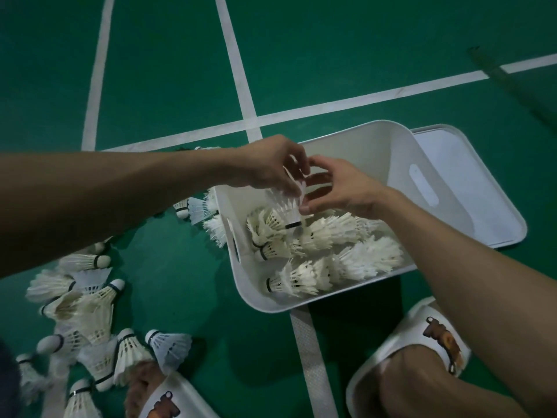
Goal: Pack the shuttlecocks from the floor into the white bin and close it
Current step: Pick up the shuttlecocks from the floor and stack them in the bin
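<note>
A white feathered shuttlecock [284, 206] is held over the white rounded plastic bin [391, 140], its long axis steeply tilted and its black-banded cork pointed down. The grip of the left hand [268, 167] is closed on its feather end, and the right hand [340, 191] is curled round its side. Stacked shuttlecocks [346, 236] are laid in the bin's near half with corks to the left, loose shuttlecocks [84, 300] are scattered on the green floor [180, 282], a flat white lid [470, 176] is seen beyond the bin's right rim, and the brown print on the white slippers [422, 324] cannot be read.

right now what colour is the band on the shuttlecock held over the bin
Black, a thin band at the base of the held shuttlecock, head view.
</note>
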### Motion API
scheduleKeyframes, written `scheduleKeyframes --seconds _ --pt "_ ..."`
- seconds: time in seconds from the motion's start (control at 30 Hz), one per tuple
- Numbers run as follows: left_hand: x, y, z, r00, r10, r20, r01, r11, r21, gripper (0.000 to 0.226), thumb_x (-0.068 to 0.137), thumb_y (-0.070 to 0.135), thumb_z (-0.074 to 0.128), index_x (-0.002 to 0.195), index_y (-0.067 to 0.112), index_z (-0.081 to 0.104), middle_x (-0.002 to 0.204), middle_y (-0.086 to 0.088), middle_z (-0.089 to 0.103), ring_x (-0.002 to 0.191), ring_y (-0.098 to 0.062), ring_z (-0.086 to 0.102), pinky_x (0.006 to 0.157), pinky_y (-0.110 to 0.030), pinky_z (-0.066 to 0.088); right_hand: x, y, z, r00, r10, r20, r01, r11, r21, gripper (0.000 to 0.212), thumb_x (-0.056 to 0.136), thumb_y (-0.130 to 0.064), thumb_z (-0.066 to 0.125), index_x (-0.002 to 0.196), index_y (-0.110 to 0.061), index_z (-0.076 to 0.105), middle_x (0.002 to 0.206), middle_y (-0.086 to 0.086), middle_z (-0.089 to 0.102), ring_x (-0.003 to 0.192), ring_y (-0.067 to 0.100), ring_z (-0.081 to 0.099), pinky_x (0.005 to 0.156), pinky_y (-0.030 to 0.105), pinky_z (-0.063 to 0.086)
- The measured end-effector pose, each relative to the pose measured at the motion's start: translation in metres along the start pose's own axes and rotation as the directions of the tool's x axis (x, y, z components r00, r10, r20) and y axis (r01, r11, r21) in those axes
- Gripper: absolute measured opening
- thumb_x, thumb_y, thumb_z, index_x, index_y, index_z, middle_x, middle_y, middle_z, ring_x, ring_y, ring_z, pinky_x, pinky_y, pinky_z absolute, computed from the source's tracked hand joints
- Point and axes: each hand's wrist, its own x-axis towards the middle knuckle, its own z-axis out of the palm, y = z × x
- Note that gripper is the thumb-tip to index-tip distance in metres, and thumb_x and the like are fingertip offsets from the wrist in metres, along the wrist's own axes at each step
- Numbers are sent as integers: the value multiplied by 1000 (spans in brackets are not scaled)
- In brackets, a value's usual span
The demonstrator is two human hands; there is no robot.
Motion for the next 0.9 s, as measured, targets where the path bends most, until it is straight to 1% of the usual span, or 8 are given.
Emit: scheduleKeyframes --seconds 0.2,0.33,0.4,0.47,0.53,0.67,0.77,0.9 --pt "10 15 18 976 116 -187 -114 993 18 34 77 15 77 108 13 62 101 4 68 88 -11 68 83 -34 57 -5 5 -2 993 -17 -117 20 1000 19 82 66 -2 83 134 -23 43 113 2 62 102 17 63 80 30 58" --pt "16 9 22 947 98 -307 -94 995 28 28 86 29 68 109 17 57 110 2 62 94 -11 62 82 -29 54 -5 16 -12 979 55 -195 -58 998 -11 84 68 0 82 136 -28 42 113 8 54 92 20 63 74 36 60" --pt "17 -2 23 966 75 -246 -38 988 153 34 88 30 66 116 16 54 119 -2 58 99 -12 57 85 -26 49 -3 26 -18 949 77 -306 -103 992 -71 82 68 -2 83 134 -31 44 113 10 52 89 21 64 74 38 60" --pt "17 -16 27 992 47 -118 1 927 374 49 85 30 69 127 16 48 128 -6 51 105 -15 51 90 -27 45 -1 33 -21 915 66 -399 -123 985 -120 73 69 -7 83 129 -32 49 104 6 53 80 20 63 69 35 59" --pt "15 -30 33 999 -22 -32 35 879 476 62 82 30 72 135 22 41 133 -7 46 111 -19 50 93 -30 43 0 35 -19 892 32 -451 -118 979 -164 62 73 -10 80 125 -29 54 95 -2 53 78 19 60 67 35 56" --pt "15 -48 40 996 -85 38 53 856 515 77 79 27 76 141 31 31 135 -9 44 111 -23 51 91 -33 46 6 37 -12 872 0 -489 -111 974 -198 53 76 -17 80 123 -26 58 105 -2 52 93 17 55 73 27 46" --pt "16 -50 42 997 -60 41 31 862 506 78 80 25 76 142 31 29 134 -10 46 100 -20 51 82 -28 45 12 40 0 887 40 -461 -134 976 -171 56 76 -20 80 126 -22 53 107 -2 55 93 15 59 73 23 50" --pt "20 -53 43 998 -45 46 16 870 492 76 81 23 75 141 32 30 132 -10 47 96 -18 48 79 -28 43 20 49 11 931 107 -349 -198 951 -236 63 74 -22 82 130 -15 54 117 2 65 95 16 65 87 32 54"
